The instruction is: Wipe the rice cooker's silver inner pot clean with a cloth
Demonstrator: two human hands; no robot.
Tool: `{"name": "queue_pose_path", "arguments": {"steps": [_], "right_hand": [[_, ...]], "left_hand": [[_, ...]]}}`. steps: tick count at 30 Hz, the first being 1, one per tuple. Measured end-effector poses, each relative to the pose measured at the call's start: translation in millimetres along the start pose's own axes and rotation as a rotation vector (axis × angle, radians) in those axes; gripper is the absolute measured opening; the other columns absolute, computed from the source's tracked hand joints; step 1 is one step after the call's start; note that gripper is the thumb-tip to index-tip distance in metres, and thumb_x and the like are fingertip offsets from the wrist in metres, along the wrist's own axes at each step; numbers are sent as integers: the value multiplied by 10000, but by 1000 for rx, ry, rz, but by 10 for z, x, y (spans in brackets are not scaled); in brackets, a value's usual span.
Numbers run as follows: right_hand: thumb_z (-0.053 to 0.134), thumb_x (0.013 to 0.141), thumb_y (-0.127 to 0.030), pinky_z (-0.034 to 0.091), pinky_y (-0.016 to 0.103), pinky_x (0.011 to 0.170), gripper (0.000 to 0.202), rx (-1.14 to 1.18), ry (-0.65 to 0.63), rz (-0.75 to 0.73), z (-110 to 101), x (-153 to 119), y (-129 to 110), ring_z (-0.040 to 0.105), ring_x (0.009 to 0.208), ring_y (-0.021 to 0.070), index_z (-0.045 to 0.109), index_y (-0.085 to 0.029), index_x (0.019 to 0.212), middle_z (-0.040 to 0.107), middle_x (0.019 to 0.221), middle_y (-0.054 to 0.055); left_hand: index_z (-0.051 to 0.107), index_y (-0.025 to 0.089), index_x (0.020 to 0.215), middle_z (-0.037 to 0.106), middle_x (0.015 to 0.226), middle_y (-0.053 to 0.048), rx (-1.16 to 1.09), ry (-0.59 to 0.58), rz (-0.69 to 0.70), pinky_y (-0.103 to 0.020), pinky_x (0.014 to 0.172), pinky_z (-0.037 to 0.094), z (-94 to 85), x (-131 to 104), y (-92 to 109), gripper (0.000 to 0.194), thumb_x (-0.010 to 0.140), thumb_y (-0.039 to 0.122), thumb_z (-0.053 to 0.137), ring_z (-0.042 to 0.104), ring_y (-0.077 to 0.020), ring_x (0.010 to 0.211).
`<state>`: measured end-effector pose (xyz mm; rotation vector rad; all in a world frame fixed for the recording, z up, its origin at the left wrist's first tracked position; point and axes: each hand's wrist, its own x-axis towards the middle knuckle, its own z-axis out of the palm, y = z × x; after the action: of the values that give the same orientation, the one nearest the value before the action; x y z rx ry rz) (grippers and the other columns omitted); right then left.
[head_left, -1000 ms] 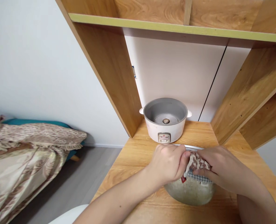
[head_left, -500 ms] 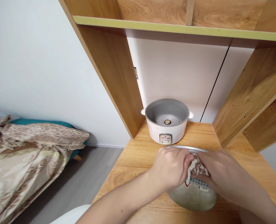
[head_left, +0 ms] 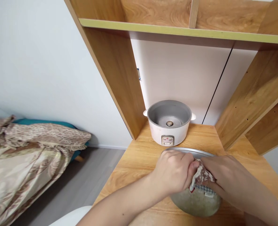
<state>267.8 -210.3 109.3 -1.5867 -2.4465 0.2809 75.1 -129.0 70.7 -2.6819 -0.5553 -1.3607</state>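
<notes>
A patterned cloth [head_left: 202, 173], reddish-brown and white with a checked blue-grey part, is bunched between my two hands. My left hand [head_left: 175, 169] is closed, its thumb pressed against the left edge of the cloth. From the other side my right hand [head_left: 225, 174] curls its fingers around the cloth, fingertips partly hidden. Right under both hands is a round, dull metal pot [head_left: 195, 204], its silvery rim showing behind the knuckles. Whether the fingers also touch the pot is hidden. Just behind it, a white rice cooker body [head_left: 168, 130] stands upright without a lid, its grey inside and round central button visible.
The wooden desk [head_left: 122, 169] carries the pot and cooker. Wooden uprights [head_left: 115, 81] flank the cooker, and a shelf with a yellow-green edge [head_left: 162, 29] runs above. A patterned cover [head_left: 42, 141] lies over furniture at left. A white rounded edge [head_left: 73, 216] shows low down.
Both hands, with the cloth, have shifted slightly right and down in view. The pot appears a little lower too; the cooker stays in place.
</notes>
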Motion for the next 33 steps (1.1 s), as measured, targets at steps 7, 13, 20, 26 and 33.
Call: {"name": "queue_pose_path", "arguments": {"steps": [7,13,20,26,33], "right_hand": [[631,1051,-318,362,344,633,167,93,-35,45,-72,-16,52,651,727,210,629,-229,909,747,868,9],[563,1022,-195,383,340,635,144,-25,66,-7,53,1,-42,650,699,211,626,-225,897,735,847,39],[518,938,-88,326,296,534,213,-30,233,-115,70,40,-145,571,536,158,533,-237,787,665,685,-5],[545,868,-84,311,307,518,185,-13,228,-112,110,-1,-157,603,531,175,529,-236,765,689,681,1],[527,838,-34,266,321,497,220,-51,267,-161,70,16,-123,546,474,164,546,-233,745,652,625,-18]], "left_hand": [[514,224,660,551,507,14,-6,6,-14,-308,452,336,8,8,-17,479,1091,233,307,480,-135,419],[512,225,677,563,515,9,-25,15,-22,-301,457,335,6,-2,32,447,1084,233,328,495,-137,426],[522,228,692,563,513,6,-7,2,-15,-325,443,341,4,-31,94,492,1107,285,265,486,-149,418],[532,231,710,566,519,1,-18,-9,-16,-328,438,357,25,-56,124,476,1099,303,266,484,-162,421],[549,223,725,573,523,-1,10,-36,-1,-334,429,370,35,-65,109,509,1114,314,232,502,-168,418]]}}
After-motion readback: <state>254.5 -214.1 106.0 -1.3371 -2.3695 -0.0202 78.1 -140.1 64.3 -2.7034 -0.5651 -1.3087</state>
